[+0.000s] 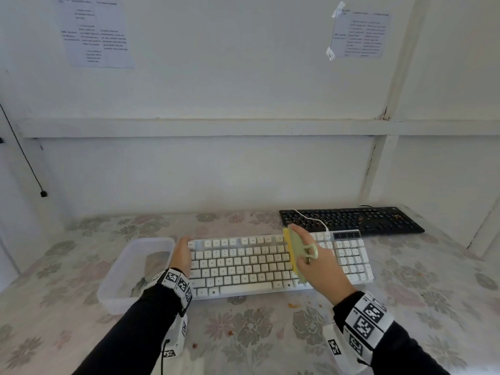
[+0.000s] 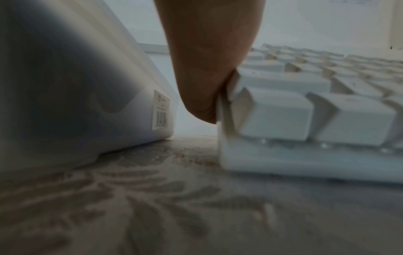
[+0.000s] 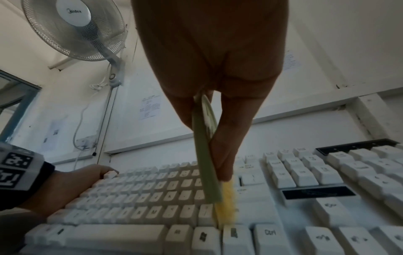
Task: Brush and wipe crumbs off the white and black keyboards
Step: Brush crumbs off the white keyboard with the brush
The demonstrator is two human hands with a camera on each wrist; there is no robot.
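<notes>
The brush [image 1: 295, 253] is pinched edge-on in the right hand [image 1: 315, 262], its green back gripped between thumb and fingers [image 3: 224, 155] and one finger passed through the loop on its handle. Its yellow bristles [image 3: 225, 207] are pressed down onto the white keyboard [image 1: 243, 263], in the gap between the main key block and the cluster to the right of that hand. The numeric pad is seen further out beyond the hand's right side.

The left hand [image 1: 181, 255] is laid flat and upright against the left end of the white keyboard, fingers straight and held together; in the left wrist view the edge of the hand [image 2: 207, 77] is seen touching the keyboard's end wall. Just beside this hand's outer side a clear tub [image 1: 119, 277] is stood, with something grey inside that cannot be made out.

The black keyboard [image 1: 351, 220] is lain behind the right hand, close to the white one's far edge, with specks scattered on its keys. A few orange crumbs [image 1: 292, 305] are left on the floral cloth [image 1: 257, 334] nearer than the right hand. A wall fan [image 3: 74, 29] is seen in the right wrist view.
</notes>
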